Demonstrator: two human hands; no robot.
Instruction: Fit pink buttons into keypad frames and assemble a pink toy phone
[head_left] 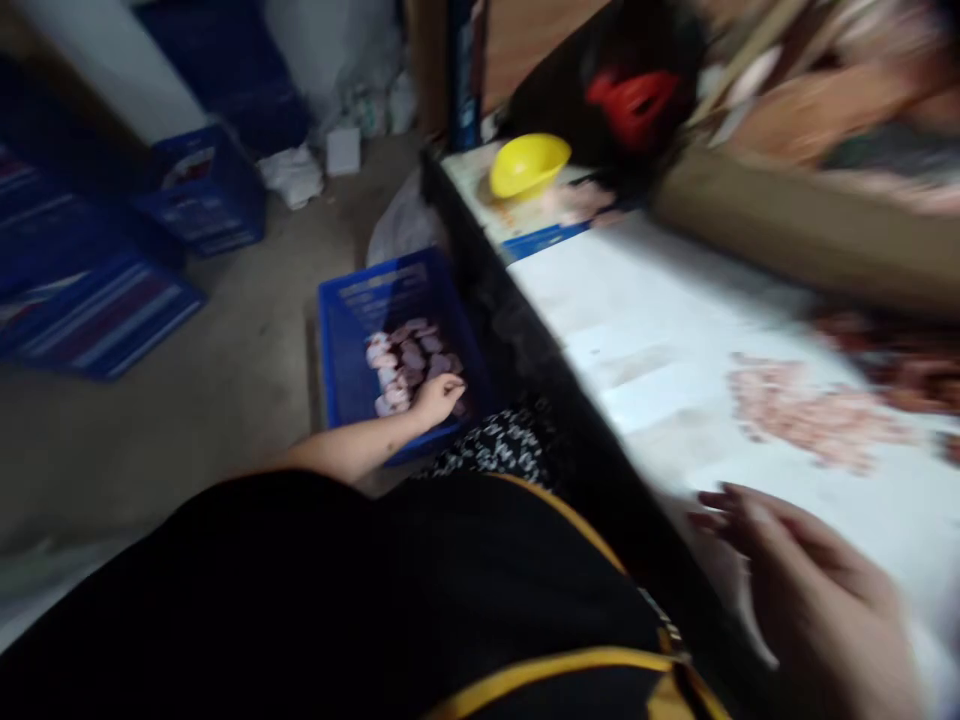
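My left hand (441, 397) reaches down into a blue plastic crate (334, 350) on the floor, fingers curled together. Whether something small is between them is hidden. Beneath and beside it lies a heap of pinkish and purplish-brown pieces (412, 355). My right hand (825, 590) is over the near edge of the white-topped table (660, 290), blurred, its fingers reaching out loosely with nothing plainly held. Beyond that hand, small pale pink pieces (810, 410) are spread on the white surface.
A yellow scoop-like bowl (529, 165) and a red object (634, 105) are at the table's far end. Reddish-brown pieces (915, 360) lie by a long rolled edge (810, 230) at right. More blue crates (202, 195) stand on the floor at left.
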